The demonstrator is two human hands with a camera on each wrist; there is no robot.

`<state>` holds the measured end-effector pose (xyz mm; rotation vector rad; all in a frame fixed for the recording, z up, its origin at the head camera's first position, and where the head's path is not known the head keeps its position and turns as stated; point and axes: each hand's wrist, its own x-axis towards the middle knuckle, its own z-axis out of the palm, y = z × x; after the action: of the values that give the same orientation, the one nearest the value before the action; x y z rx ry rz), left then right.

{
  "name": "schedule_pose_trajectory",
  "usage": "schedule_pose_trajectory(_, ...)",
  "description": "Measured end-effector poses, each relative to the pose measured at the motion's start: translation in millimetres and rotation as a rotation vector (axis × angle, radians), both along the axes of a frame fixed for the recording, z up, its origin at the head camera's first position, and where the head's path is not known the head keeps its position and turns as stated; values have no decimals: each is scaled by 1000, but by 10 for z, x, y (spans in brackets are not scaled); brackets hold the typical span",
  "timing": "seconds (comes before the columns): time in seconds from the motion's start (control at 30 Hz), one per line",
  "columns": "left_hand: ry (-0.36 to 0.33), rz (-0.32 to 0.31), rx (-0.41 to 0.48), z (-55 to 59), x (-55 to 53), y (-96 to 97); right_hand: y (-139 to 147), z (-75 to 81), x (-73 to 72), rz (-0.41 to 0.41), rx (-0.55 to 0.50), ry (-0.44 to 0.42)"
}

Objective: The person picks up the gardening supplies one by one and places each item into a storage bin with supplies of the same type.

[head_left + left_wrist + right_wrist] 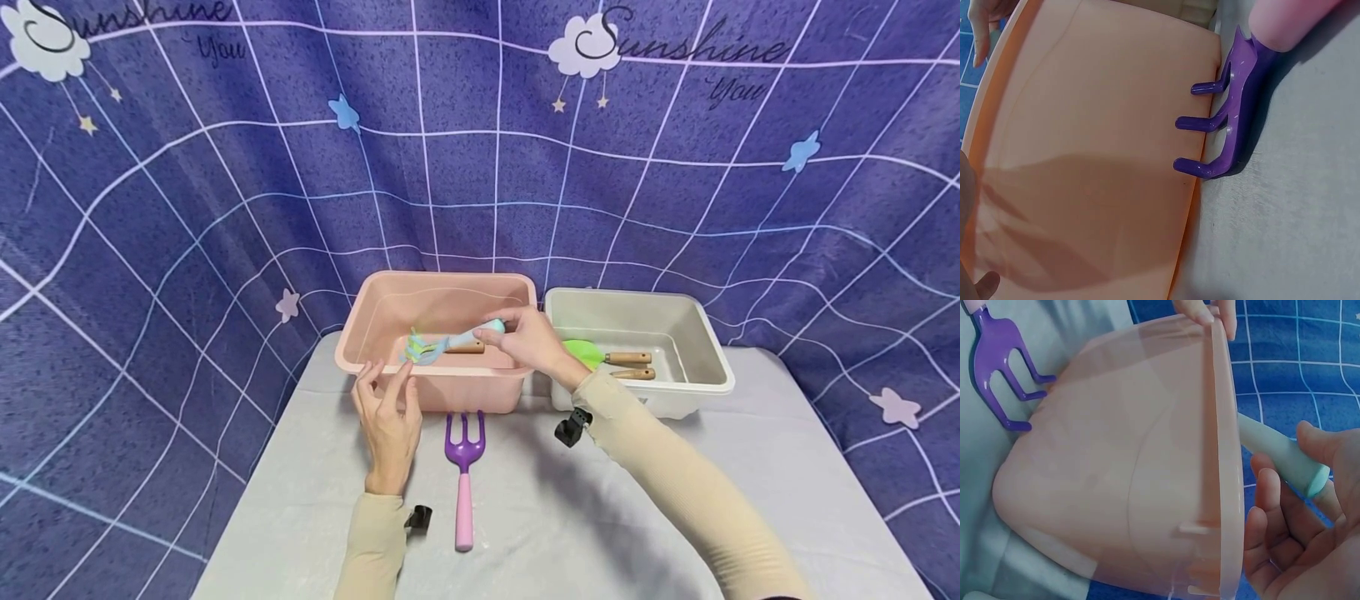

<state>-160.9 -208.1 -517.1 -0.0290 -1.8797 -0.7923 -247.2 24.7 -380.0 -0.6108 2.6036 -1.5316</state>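
Observation:
A light blue hand rake [438,346] with a pale blue-to-mint handle [1294,459] slants over the inside of the pink bin [465,392]. My right hand [528,337] holds the end of that handle between thumb and fingers, above the bin's right side. At the bin's front left, my left hand [390,417] grips the rim, with fingers over the edge and the thumb [986,286] on the outer side. Inside the bin, a yellow-green tool [414,340] with a wooden handle [467,347] lies partly hidden behind the rake.
A purple hand fork [465,450] with a pink handle lies on the grey-covered table [300,517], tines toward the pink bin. To the right stands a cream bin [712,371] holding a green trowel [583,352] and another wooden handle [637,374]. A blue patterned curtain [465,167] hangs behind.

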Motion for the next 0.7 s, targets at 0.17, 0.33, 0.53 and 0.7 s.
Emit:
schedule_pose_trajectory(0.17,-4,1,1,-1,2,-1,-15,-25,-3,15,6,-2)
schedule_pose_trajectory(0.33,-7,-3,-6,0,5,-2,-19,-19,2,32,-23,7)
schedule_pose_trajectory(0.53,4,-10,-10,2,-7,-7,-8,32,19,36,-33,26)
schedule_pose_trajectory(0.7,5,-5,-10,-4,-8,-10,5,35,29,46,-20,28)
